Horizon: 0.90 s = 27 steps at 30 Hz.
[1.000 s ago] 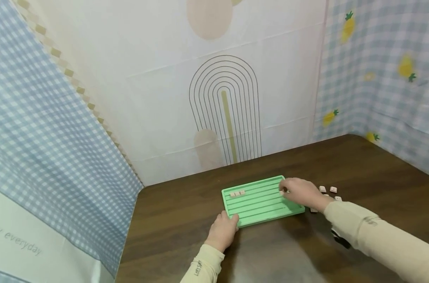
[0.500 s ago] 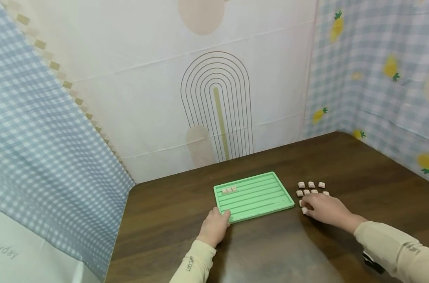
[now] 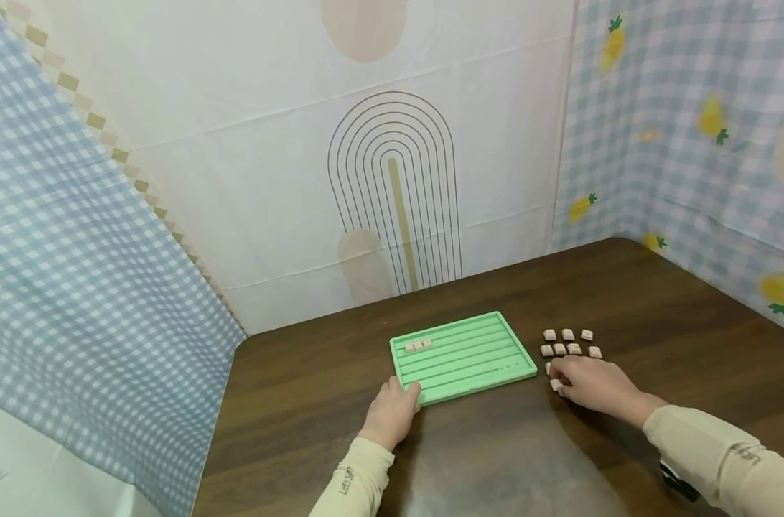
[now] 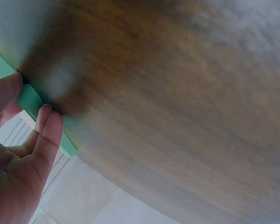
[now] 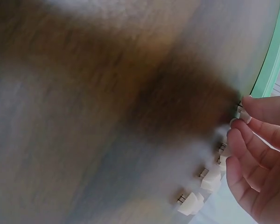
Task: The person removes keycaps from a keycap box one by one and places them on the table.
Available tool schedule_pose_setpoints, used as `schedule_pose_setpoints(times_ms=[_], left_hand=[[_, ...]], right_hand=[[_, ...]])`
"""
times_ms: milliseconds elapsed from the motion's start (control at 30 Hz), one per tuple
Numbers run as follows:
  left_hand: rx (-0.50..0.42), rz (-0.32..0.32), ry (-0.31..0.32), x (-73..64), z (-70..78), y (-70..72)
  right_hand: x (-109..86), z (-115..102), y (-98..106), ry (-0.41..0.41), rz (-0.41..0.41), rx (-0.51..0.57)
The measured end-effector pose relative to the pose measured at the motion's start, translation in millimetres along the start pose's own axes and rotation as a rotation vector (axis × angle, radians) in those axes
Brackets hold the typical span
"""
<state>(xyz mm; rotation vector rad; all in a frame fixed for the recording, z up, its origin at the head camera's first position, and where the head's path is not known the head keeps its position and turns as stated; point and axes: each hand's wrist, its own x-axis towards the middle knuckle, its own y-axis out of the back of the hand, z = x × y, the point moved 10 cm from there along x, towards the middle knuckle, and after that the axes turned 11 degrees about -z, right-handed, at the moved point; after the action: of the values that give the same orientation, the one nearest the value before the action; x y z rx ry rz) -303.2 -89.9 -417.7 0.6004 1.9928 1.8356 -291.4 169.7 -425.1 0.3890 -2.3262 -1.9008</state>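
Note:
A light green tray (image 3: 466,357) with raised ridges lies on the table. Three white keycaps (image 3: 418,346) sit side by side near its back left corner. My left hand (image 3: 390,416) holds the tray's front left corner; in the left wrist view thumb and fingers are at the green rim (image 4: 31,100). To the right of the tray, my right hand (image 3: 592,384) pinches a white keycap (image 5: 245,115) between thumb and finger, low by the table. Several loose keycaps (image 3: 560,350) lie just behind that hand, and another is partly hidden by its fingers.
The dark wooden table (image 3: 301,416) runs back to a white cloth (image 3: 269,215) with printed arches. Blue checked cloth (image 3: 108,215) hangs on the left, and checked cloth with pineapples (image 3: 663,143) on the right.
My right hand has moved from over the tray's right side to the keycaps on the table, then stayed almost still. The left hand keeps its place at the tray corner. The head view has shifted slightly.

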Motion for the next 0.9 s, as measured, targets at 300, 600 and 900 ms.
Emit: schedule_pose_setpoints(times_ms=[300,600,900], left_hand=[[0.031,0.020,0.010,1.4,-4.2,2.7],[0.058,-0.012,0.027,2.9,-7.0,1.1],[0.019,-0.028,0.014,2.2,-1.1,-3.7]], right_hand=[[8.9,-6,19,0.013,0.009,-0.033],[51.9,-40,40,0.054,0.008,0.008],[102.9,-89,19,0.102,-0.005,-0.022]])
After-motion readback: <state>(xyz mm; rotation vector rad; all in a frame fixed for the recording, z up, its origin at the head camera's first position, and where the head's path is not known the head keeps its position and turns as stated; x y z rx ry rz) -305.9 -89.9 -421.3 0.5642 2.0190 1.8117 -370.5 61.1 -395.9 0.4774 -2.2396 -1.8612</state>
